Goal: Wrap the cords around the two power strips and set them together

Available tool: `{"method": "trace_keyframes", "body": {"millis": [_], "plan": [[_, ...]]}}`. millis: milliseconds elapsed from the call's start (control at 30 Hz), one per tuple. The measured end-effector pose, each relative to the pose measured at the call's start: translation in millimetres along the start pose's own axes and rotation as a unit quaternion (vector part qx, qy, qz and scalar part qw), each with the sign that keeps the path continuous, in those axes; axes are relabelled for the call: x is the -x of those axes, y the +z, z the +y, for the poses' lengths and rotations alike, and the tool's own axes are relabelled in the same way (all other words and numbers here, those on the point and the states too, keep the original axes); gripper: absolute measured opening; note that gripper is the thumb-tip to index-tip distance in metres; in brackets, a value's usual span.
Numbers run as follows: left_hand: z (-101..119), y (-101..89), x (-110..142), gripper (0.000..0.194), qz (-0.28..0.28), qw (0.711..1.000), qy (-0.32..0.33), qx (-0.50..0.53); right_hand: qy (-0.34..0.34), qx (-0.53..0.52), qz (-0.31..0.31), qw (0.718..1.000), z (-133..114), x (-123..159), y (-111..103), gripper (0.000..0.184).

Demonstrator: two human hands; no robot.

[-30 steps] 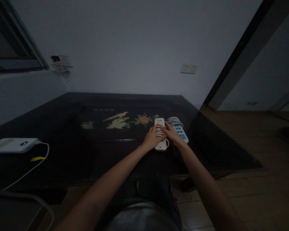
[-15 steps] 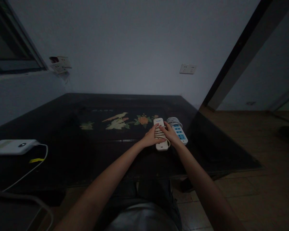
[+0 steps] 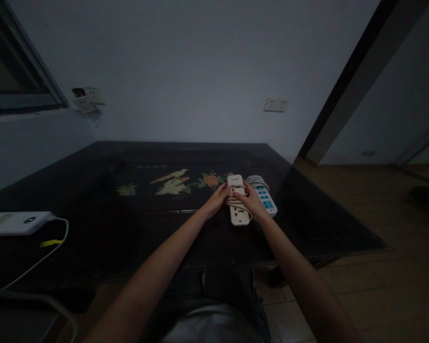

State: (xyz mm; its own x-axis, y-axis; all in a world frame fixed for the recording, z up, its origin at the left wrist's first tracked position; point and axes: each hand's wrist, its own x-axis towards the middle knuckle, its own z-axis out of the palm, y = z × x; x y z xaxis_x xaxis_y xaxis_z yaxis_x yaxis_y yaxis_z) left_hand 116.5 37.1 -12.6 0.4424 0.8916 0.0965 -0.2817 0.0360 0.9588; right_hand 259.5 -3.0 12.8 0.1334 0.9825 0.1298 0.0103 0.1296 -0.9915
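A white power strip (image 3: 240, 218) lies on the dark table with its pale cord wound around its middle. My left hand (image 3: 216, 200) is closed at the strip's left edge, its fingertips on the cord windings. From the right, my right hand (image 3: 252, 201) grips the same strip, with the thumb lying across the cord and the fingers along the far side. Just beyond my right hand rests a second power strip (image 3: 267, 202), white with blue socket faces, its grey-white cord (image 3: 257, 182) coiled at its far end. My hands partly cover the first strip's upper sockets.
The dark table (image 3: 146, 233) bears a painted bird and flowers (image 3: 175, 183). At its left sit a white device (image 3: 19, 223) with a cable and a yellow tag (image 3: 52, 243). Wall sockets (image 3: 276, 105) are behind; the tiled floor (image 3: 361, 281) lies right.
My left hand has drawn back left from across the cord to the strip's edge, uncovering more sockets. My right thumb now lies over the windings. The view has shifted slightly.
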Motion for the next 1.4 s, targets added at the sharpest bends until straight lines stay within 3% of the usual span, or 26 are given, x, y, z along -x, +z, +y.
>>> {"method": "trace_keyframes", "body": {"millis": [233, 433, 567, 800, 1067, 1233, 1400], "plan": [[-6, -8.0, -14, 0.040, 0.049, 0.992, 0.032, -0.113, 0.026, -0.053, -0.004, 0.998, -4, 0, -2, 0.077], [5, -11.4, -12, 0.015, 0.105, 0.947, 0.107, -0.284, 0.029, -0.063, 0.000, 0.998, 1, -2, -6, 0.072], [12, -10.3, -6, 0.018, 0.114, 0.913, 0.111, -0.375, 0.023, -0.052, 0.012, 0.998, 1, -2, -5, 0.069], [22, -3.4, -8, 0.022, 0.130, 0.875, 0.060, -0.463, 0.052, -0.019, 0.054, 0.997, 1, -6, -4, 0.081], [26, -6.3, -19, 0.015, 0.106, 0.871, -0.019, -0.479, 0.003, 0.043, 0.032, 0.999, 11, -16, -2, 0.082], [21, -8.9, -23, 0.014, 0.106, 0.878, -0.045, -0.464, -0.038, 0.180, 0.037, 0.982, 13, -23, -8, 0.064], [14, -5.1, -22, 0.021, 0.123, 0.878, -0.044, -0.461, -0.054, 0.239, 0.036, 0.969, 11, -27, -12, 0.055]]}}
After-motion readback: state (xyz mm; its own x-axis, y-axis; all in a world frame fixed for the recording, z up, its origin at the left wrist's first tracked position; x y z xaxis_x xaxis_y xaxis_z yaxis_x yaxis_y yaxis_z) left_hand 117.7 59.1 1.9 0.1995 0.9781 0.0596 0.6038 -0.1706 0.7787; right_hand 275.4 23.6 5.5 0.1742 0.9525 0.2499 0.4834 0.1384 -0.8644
